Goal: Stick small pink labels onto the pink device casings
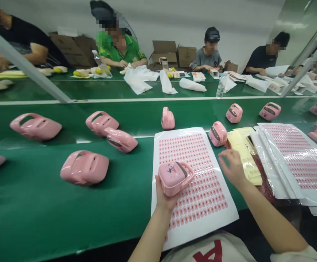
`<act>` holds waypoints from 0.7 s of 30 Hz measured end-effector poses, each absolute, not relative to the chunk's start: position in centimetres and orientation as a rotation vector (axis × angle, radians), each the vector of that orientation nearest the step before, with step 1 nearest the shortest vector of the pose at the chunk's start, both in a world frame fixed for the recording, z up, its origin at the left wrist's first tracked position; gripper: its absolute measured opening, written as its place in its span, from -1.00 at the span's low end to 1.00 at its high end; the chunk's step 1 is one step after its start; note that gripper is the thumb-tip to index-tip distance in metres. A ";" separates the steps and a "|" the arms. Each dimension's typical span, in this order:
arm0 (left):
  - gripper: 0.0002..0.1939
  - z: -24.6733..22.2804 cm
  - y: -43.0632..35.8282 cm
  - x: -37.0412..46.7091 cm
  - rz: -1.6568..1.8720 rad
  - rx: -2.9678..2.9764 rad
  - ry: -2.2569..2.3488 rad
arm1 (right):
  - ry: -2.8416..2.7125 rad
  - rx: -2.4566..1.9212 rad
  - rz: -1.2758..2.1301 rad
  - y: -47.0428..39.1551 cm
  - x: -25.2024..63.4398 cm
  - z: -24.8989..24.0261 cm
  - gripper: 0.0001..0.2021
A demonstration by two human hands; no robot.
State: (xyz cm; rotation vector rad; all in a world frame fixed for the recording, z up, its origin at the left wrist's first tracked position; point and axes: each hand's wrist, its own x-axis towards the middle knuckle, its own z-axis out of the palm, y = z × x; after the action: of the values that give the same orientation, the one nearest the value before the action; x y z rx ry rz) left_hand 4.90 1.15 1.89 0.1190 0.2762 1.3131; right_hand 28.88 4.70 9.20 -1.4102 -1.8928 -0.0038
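My left hand (pixel 165 198) is wrapped around a pink plastic case with a carry handle (pixel 172 176), holding it above a sticker sheet (pixel 161 225). Printed figures decorate the case's top, and a dark strip runs near its handle. Rows of small pink oval stickers cover the white sheet. To the right of the sheet, my right hand (pixel 233 169) is raised with its fingers curled toward the thumb; whatever they may pinch is too small to make out. Just beyond that hand stands another pink case (pixel 218 134), apart from it.
Several pink cases, one of them (pixel 85 168) at left, lie along the green table (pixel 38 214). On the right are yellow sheets (pixel 244 156) and stacked sticker sheets (pixel 297 160). Across the bench, several people work among white bags (pixel 139 78) and a plastic bottle (pixel 221 85). Metal posts (pixel 30 65) rise at both sides.
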 end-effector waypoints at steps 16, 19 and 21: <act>-0.41 2.7 2.7 4.6 1.136 0.221 0.372 | -2.191 -0.857 -0.040 -8.2 15.1 0.1 -0.85; -0.44 2.8 2.5 4.5 1.158 0.228 0.368 | -2.196 -0.776 -0.088 -8.1 15.3 -0.3 -0.84; -0.44 3.0 2.3 4.4 1.167 0.229 0.370 | -2.234 -0.744 -0.073 -8.0 15.6 -0.5 -0.84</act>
State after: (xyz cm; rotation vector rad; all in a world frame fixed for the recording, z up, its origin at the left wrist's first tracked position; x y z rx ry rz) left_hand 4.39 2.35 3.04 0.2293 0.3699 1.1670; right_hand 15.55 -8.04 -0.46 -0.7437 -2.2339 -0.0733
